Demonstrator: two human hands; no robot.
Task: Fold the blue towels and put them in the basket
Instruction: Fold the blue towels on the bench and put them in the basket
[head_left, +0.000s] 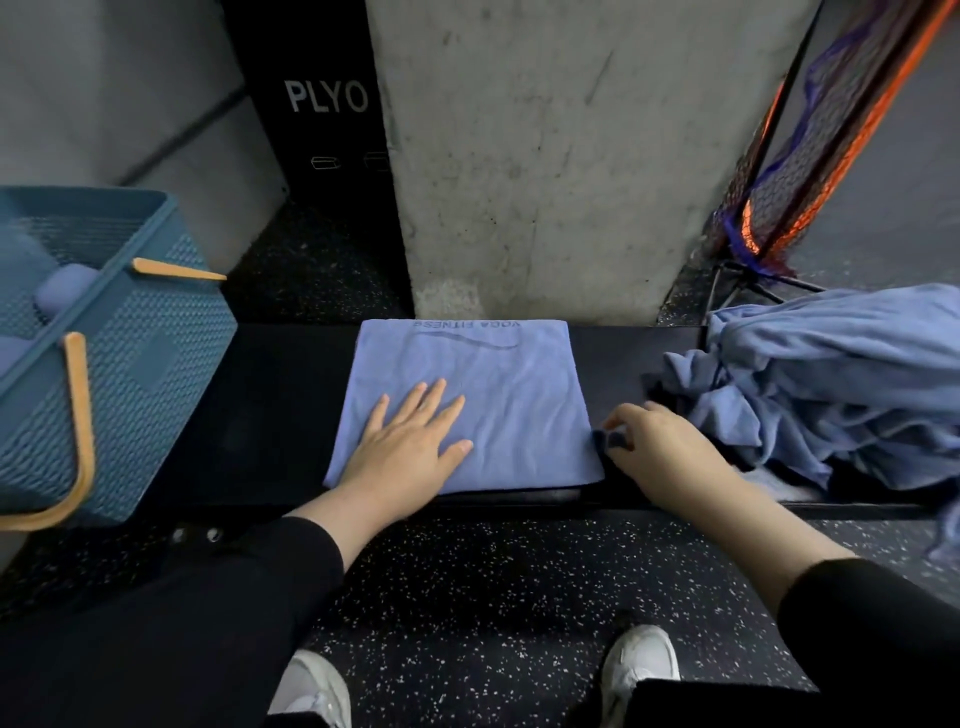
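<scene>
A blue towel (498, 384), folded into a rectangle with dark lettering at its far edge, lies flat on the black bench (270, 405). My left hand (410, 441) presses flat on its near left part, fingers straight and spread. My right hand (660, 441) pinches the towel's near right edge between thumb and fingers. A heap of unfolded blue towels (831, 379) lies on the bench at the right. The blue woven basket (130, 358) with tan handles stands at the left, with rolled blue towels (65, 288) inside.
A concrete pillar (545, 156) rises right behind the bench. A black box marked PLYO (322, 135) stands at the back left. An orange and dark net on a stand (810, 145) leans at the back right. My white shoes (641, 660) stand on the speckled floor.
</scene>
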